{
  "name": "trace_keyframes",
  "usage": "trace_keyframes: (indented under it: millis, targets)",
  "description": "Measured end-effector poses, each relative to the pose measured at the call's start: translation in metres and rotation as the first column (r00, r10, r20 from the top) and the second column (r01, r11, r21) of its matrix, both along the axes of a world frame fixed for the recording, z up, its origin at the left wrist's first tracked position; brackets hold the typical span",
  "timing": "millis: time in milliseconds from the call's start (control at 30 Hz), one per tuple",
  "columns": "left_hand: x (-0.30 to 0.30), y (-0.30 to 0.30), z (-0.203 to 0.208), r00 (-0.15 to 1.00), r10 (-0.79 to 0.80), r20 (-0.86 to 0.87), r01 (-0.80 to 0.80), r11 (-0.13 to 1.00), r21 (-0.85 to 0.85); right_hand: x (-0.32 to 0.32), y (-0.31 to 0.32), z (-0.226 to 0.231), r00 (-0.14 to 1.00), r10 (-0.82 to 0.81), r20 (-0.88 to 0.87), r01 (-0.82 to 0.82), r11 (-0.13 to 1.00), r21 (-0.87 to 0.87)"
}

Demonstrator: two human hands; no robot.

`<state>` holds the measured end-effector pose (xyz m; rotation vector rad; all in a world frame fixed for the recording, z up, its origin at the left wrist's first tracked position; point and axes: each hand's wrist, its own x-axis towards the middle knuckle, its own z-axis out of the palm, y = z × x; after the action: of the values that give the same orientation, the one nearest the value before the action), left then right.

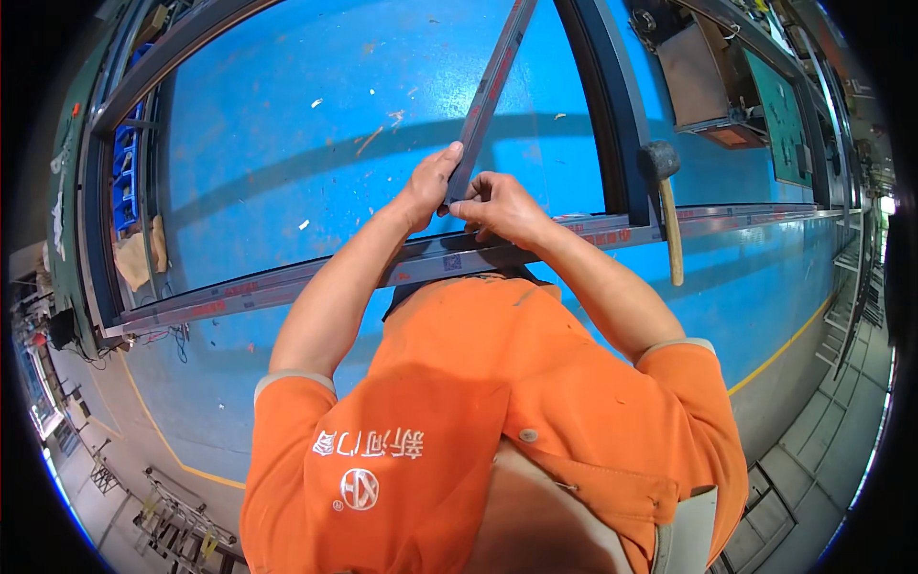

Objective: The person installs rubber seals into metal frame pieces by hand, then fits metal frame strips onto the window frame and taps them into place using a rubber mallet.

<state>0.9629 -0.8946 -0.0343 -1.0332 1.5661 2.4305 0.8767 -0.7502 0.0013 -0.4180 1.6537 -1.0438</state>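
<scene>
A long dark grey profile bar with printed film along it slants from the far edge of view down toward my body. My left hand is closed around the bar close to its near end, thumb along its side. At that near end, my right hand has curled fingers, with thumb and fingertips pinching the tip; the fingers' undersides are hidden. Just below both hands runs the near rail of a large dark rectangular frame, wrapped in printed film. It passes right in front of my waist.
A mallet with a black head and wooden handle lies across the rail at the right. Blue floor with scraps shows inside the frame. Blue bins stand at left; a brown box and green board at right.
</scene>
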Motion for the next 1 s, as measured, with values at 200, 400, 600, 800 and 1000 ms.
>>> trace_keyframes:
  millis: [200, 400, 600, 800, 1000]
  targets:
    - [0.002, 0.001, -0.007, 0.998, 0.031, -0.046, -0.029, 0.999, 0.032, -0.001, -0.009, 0.005, 1.000, 0.002, 0.013, -0.002, 0.999, 0.036]
    - [0.002, 0.004, -0.014, 0.997, 0.047, -0.057, -0.044, 0.997, 0.056, -0.005, -0.012, 0.008, 0.990, 0.104, -0.095, -0.098, 0.993, 0.062]
    - [0.001, 0.008, -0.005, 0.998, 0.067, -0.021, -0.065, 0.994, 0.087, -0.010, -0.003, -0.007, 0.998, 0.055, -0.002, -0.055, 0.998, -0.038]
    - [0.000, 0.010, 0.005, 0.998, 0.051, 0.020, -0.053, 0.996, 0.078, -0.011, 0.011, -0.007, 0.832, 0.154, -0.532, -0.217, 0.975, -0.056]
    - [0.000, 0.024, -0.019, 0.979, 0.154, -0.132, -0.145, 0.987, 0.073, 0.015, 0.001, 0.010, 0.495, 0.272, -0.825, -0.342, 0.934, 0.103]
